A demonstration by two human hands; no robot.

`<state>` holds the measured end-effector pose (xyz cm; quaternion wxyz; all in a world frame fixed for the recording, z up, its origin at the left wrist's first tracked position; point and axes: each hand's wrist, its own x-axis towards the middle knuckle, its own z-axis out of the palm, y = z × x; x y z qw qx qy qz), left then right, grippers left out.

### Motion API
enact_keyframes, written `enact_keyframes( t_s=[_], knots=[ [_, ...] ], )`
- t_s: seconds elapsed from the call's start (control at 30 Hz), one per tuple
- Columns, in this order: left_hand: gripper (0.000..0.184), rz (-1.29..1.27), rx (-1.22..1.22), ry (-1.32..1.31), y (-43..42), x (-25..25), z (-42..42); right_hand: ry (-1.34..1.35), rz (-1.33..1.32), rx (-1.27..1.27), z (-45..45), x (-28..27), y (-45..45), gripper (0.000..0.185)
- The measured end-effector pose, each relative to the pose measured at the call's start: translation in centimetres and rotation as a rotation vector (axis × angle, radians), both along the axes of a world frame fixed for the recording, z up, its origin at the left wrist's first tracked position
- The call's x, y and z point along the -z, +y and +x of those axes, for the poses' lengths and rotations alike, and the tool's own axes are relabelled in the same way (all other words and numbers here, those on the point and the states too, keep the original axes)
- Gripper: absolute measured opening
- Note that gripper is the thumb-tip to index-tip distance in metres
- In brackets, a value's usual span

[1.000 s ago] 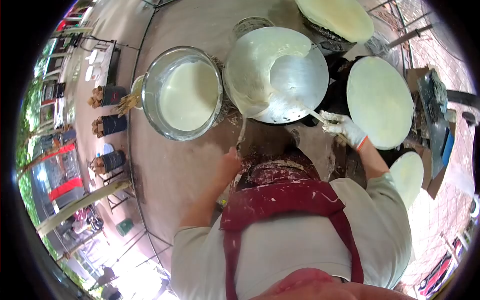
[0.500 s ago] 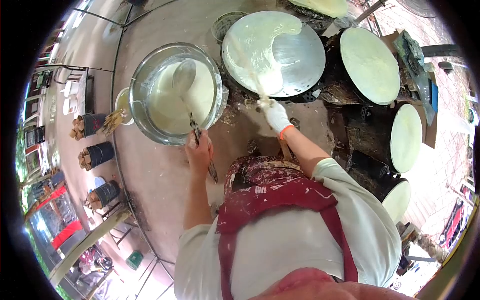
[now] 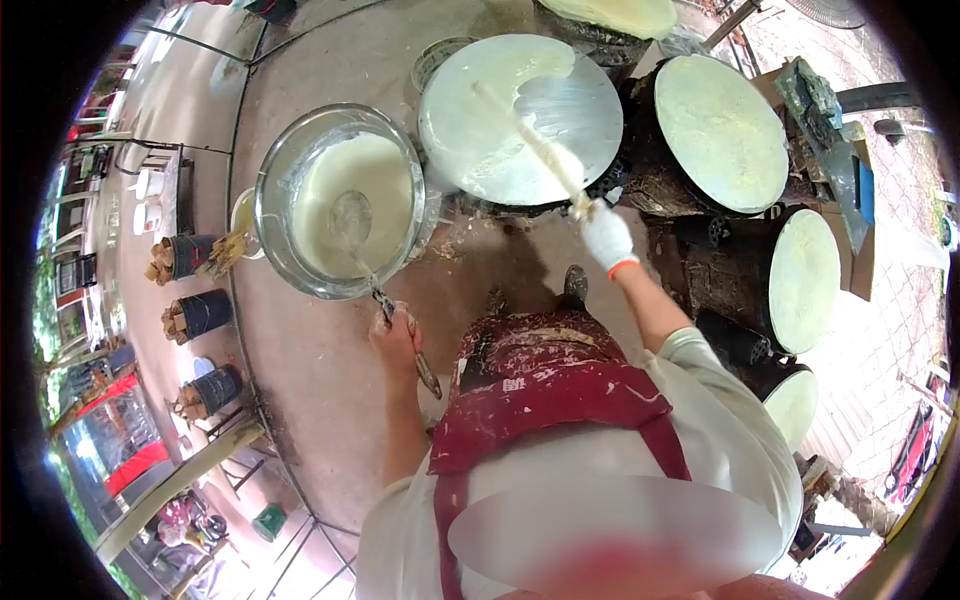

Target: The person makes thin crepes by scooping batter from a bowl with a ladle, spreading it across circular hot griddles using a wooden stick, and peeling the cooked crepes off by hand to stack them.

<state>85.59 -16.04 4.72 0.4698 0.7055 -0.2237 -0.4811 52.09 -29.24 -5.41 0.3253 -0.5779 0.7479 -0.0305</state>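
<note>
My left hand (image 3: 397, 335) is wrapped round the handle of a ladle (image 3: 351, 215). The ladle's round head is at the pale batter (image 3: 340, 180) inside a large steel bowl (image 3: 266, 225); whether it is dipped in is hard to tell. In a white glove with an orange cuff, my right hand (image 3: 606, 237) grips a batter-coated wooden spreader (image 3: 540, 147). The spreader reaches across a round griddle (image 3: 597, 105), where wet batter (image 3: 465, 130) covers most of the surface. A grey patch of metal shows at its upper right.
More round griddles (image 3: 720, 135) topped with pale sheets curve down the right side, one (image 3: 805, 280) lower. A bucket (image 3: 440, 58) stands behind the main griddle. Dark buckets of wood pieces (image 3: 197, 312) line the left, beside a metal frame pole (image 3: 235, 250).
My right hand has swung right with the spreader, and batter now covers more of the griddle's lower right. My left hand and the ladle have come slightly lower in view. The camera view has shifted.
</note>
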Motion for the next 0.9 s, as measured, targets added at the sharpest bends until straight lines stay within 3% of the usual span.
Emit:
enact_keyframes(
  t_s=[0.1,0.17,0.23,0.27,0.37,0.4,0.5,0.63,0.7,0.77,0.9],
  knots=[
    [0.017,0.001,-0.006,-0.005,-0.8,-0.6,-3.2,-0.096,-0.185,-0.015,-4.8,1.8,-3.5,0.042],
    [0.014,-0.005,-0.019,0.0,-1.1,-0.7,-5.4,-0.21,-0.157,-0.018,-5.4,2.3,-3.7,0.041],
    [0.013,0.0,-0.037,-0.001,-1.3,-1.1,-7.3,-0.193,0.003,-0.211,-5.4,0.6,-1.8,0.04],
    [0.012,0.012,-0.046,-0.004,-1.4,-1.6,-8.2,-0.057,0.008,-0.397,-6.2,1.6,-0.7,0.039],
    [0.012,0.058,-0.084,-0.071,-1.3,-1.6,-9.5,-0.012,-0.014,-0.183,-9.8,2.1,-2.1,0.034],
    [0.012,0.079,-0.095,-0.102,-1.3,-1.4,-9.9,-0.004,-0.097,-0.192,-10.6,-0.6,-4.0,0.033],
    [0.013,0.089,-0.095,-0.123,-2.0,-2.5,-11.7,0.0,-0.205,-0.126,-12.3,2.0,-9.3,0.037],
    [0.015,0.139,-0.06,-0.155,-3.2,-3.0,-13.1,-0.313,-0.231,-0.304,-12.3,5.9,-6.2,0.045],
    [0.015,0.142,-0.05,-0.149,-3.2,-2.3,-12.9,-0.086,0.013,-0.436,-12.7,0.9,-3.7,0.054],
    [0.015,0.165,-0.064,-0.142,-3.3,-1.8,-13.0,-0.092,-0.043,-0.243,-14.2,3.6,-4.6,0.061],
    [0.014,0.183,-0.101,-0.103,-3.0,-1.1,-12.9,0.061,-0.138,-0.256,-13.8,1.6,-14.1,0.062]
  ],
)
